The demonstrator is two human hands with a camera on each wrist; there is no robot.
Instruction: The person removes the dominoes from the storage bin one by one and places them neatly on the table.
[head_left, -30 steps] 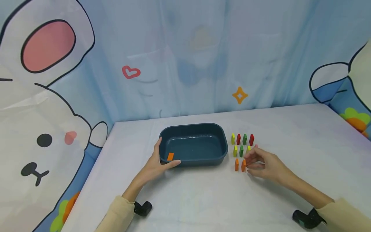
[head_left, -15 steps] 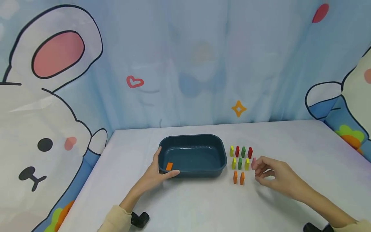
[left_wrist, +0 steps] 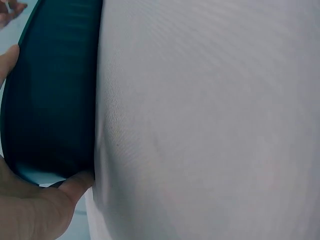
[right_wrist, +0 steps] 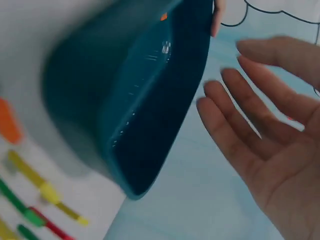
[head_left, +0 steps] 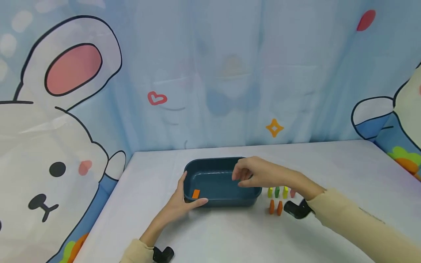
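A dark teal rectangular basin [head_left: 213, 202] sits on the table, with one orange block [head_left: 196, 194] lying in its front left corner. My left hand [head_left: 179, 201] grips the basin's left end, thumb along the front and fingers by the rim; the left wrist view shows the thumb [left_wrist: 77, 186] against the wall. Over the basin's right part hovers my right hand [head_left: 256, 172], holding nothing; its fingers [right_wrist: 250, 107] are spread and loosely bent in the right wrist view. Right of the basin stand small upright blocks, among them two orange blocks [head_left: 272, 207] in front.
Behind the orange blocks are yellow blocks [head_left: 285, 192], a green block [head_left: 277, 192] and a pink block [head_left: 292, 193]. My right forearm hides those farther back in the head view. A white cloth covers the table [head_left: 230, 233]; a printed blue curtain [head_left: 204, 120] hangs behind.
My right hand has moved from beside the pink and orange blocks leftward to above the basin. My left hand stays at the basin's left end. The head view has shifted slightly.
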